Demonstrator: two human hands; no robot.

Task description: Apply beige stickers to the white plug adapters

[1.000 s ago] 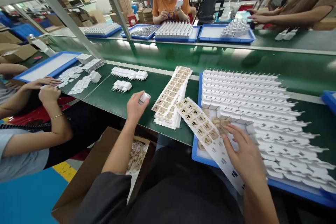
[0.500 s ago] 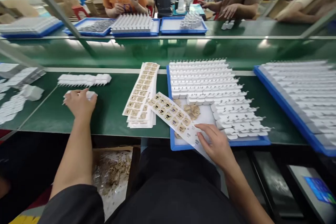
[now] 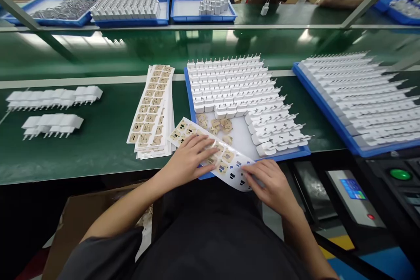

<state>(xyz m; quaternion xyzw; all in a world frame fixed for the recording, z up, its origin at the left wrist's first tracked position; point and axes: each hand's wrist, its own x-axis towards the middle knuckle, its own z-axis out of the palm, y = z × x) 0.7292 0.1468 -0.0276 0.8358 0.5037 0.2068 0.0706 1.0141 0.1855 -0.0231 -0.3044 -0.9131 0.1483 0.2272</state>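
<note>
A sheet of stickers [image 3: 226,152] with tan labels lies slanted over the near left part of a blue-rimmed tray [image 3: 243,131]. My right hand [image 3: 271,181] pinches the sheet near its right end, where the backing is bare of tan labels. My left hand [image 3: 190,157] rests on the middle of the sheet, fingers stretched out over the labels and apart. Behind the sheet, several loose tan pieces [image 3: 225,125] lie in the tray. Rows of white plug adapters [image 3: 229,83], pins up, fill much of that tray. A stack of sticker sheets [image 3: 151,113] lies to the left.
Two rows of white adapters, a longer one [image 3: 54,97] and a shorter one [image 3: 52,123], lie at left. Another full tray [image 3: 364,100] stands at right. Across the green bench, co-workers sit behind blue trays [image 3: 203,17]. A cardboard box [image 3: 95,210] is below the bench.
My left hand has left the adapters at left and come over to the sticker sheet. The right hand still holds the sheet. The view has shifted right and down.
</note>
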